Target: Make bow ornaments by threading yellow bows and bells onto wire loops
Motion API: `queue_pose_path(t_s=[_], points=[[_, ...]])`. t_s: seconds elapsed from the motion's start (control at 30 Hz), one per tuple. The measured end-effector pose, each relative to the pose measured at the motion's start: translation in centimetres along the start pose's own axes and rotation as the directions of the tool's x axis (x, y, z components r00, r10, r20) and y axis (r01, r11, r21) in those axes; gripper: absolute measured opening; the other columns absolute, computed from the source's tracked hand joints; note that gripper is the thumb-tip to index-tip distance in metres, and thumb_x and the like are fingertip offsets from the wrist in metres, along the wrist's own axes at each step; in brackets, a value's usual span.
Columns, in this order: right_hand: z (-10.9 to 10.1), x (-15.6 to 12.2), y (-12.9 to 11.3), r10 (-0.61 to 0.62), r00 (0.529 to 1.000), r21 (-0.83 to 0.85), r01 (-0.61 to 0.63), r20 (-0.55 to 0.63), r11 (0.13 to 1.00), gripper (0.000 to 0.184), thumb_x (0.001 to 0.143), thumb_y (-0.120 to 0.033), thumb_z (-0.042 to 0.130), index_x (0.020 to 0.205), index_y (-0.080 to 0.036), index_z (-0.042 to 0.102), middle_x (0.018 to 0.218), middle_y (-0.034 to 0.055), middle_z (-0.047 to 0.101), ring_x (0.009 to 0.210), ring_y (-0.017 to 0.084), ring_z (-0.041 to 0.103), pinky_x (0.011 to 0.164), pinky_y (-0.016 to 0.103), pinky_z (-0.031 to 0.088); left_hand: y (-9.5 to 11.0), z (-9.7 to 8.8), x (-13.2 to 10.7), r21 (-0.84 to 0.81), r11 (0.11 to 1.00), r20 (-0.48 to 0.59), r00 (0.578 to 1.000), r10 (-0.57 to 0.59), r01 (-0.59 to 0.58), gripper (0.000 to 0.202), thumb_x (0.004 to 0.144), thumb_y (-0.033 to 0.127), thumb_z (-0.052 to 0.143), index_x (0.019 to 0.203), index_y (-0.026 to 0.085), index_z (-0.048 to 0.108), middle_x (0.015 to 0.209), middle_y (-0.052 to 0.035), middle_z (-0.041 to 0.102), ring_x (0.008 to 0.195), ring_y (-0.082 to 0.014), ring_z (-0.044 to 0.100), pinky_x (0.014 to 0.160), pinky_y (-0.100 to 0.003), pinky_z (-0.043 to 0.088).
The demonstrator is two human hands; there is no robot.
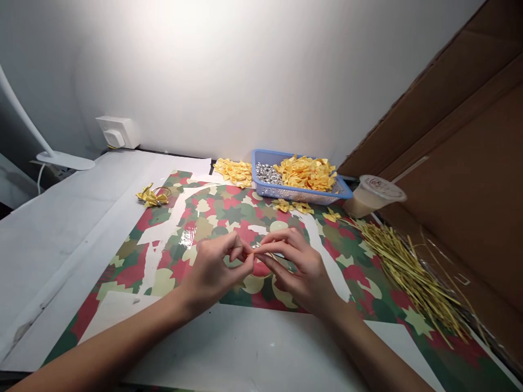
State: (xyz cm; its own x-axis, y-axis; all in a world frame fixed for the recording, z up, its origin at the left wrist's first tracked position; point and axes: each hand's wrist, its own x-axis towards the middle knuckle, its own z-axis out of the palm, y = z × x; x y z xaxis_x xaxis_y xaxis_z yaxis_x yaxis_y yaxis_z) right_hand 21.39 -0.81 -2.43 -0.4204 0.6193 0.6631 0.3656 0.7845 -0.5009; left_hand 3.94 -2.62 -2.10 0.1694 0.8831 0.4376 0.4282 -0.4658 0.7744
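Note:
Both my hands meet fingertip to fingertip over the middle of the table. My left hand (220,264) is closed in a pinch, thumb against curled fingers. Opposite it, my right hand (300,267) pinches at the same spot with thumb and fingers. Between them runs a thin gold cord (261,276), part of which curves in a loop below the fingertips. A small shiny silver bit shows just behind the fingers; its kind is hard to tell. Most of what lies between the fingertips is hidden.
A blue basket (302,191) holds yellow bows (306,173) and silver bells (267,173). More bows (232,171) lie beside it. A bow with a gold loop (152,196) lies left. At right are a lidded cup (373,196), a bundle of gold cords (408,272) and cardboard (457,130).

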Motion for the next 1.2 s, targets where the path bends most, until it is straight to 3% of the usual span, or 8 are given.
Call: queue_pose_path(t_s=[0.2,0.33,0.57,0.93,1.2], points=[[0.4,0.0,-0.1,-0.002,1.000,0.032,0.001,0.011,0.999,0.016,0.088,-0.007,0.052,0.089,-0.022,0.058,0.081,0.0038,0.064,0.083,0.019,0.056,0.072,0.032,0.048,0.4,0.2,0.0,-0.039,0.996,0.015,0.997,-0.079,0.080,0.038,0.075,0.017,0.056,0.059,0.022,0.023,0.055,0.0043,0.053,0.054,-0.0101,0.054,0.048,-0.021,0.041],[0.5,0.1,-0.8,0.159,0.987,0.106,-0.158,0.003,0.982,0.015,0.088,-0.010,0.051,0.083,-0.023,0.056,0.076,0.0019,0.062,0.077,0.019,0.055,0.066,0.030,0.046,0.7,0.2,0.1,-0.084,0.978,0.061,0.980,-0.187,0.192,0.038,0.075,0.020,0.056,0.058,0.022,0.022,0.052,0.0067,0.040,0.049,-0.0084,0.044,0.045,-0.020,0.036],[0.4,-0.2,-1.4,0.378,0.925,0.295,-0.371,0.036,0.880,0.011,0.091,-0.025,0.051,0.083,-0.024,0.058,0.080,0.0031,0.059,0.078,0.019,0.057,0.066,0.032,0.047,0.2,0.7,-0.2,-0.272,0.877,0.231,0.911,-0.341,0.397,0.040,0.074,0.025,0.060,0.060,0.022,0.023,0.059,0.0030,0.055,0.057,-0.0110,0.053,0.050,-0.022,0.042],[-0.4,0.0,-2.0,0.566,0.824,0.583,-0.469,0.018,0.664,0.017,0.085,-0.039,0.061,0.080,-0.023,0.061,0.073,0.0012,0.061,0.067,0.015,0.058,0.056,0.026,0.049,-0.1,1.0,-0.4,-0.289,0.850,0.303,0.884,-0.356,0.441,0.039,0.072,0.019,0.058,0.061,0.022,0.021,0.066,0.0002,0.060,0.059,-0.0119,0.056,0.051,-0.022,0.041],[-0.8,-0.2,-1.7,0.569,0.821,0.657,-0.459,0.056,0.598,0.015,0.086,-0.038,0.061,0.081,-0.023,0.062,0.074,0.0019,0.063,0.071,0.015,0.060,0.060,0.026,0.050,-0.1,1.2,-0.3,-0.291,0.846,0.315,0.880,-0.355,0.446,0.038,0.070,0.018,0.057,0.061,0.022,0.020,0.070,-0.0007,0.062,0.058,-0.0106,0.053,0.052,-0.022,0.041]])
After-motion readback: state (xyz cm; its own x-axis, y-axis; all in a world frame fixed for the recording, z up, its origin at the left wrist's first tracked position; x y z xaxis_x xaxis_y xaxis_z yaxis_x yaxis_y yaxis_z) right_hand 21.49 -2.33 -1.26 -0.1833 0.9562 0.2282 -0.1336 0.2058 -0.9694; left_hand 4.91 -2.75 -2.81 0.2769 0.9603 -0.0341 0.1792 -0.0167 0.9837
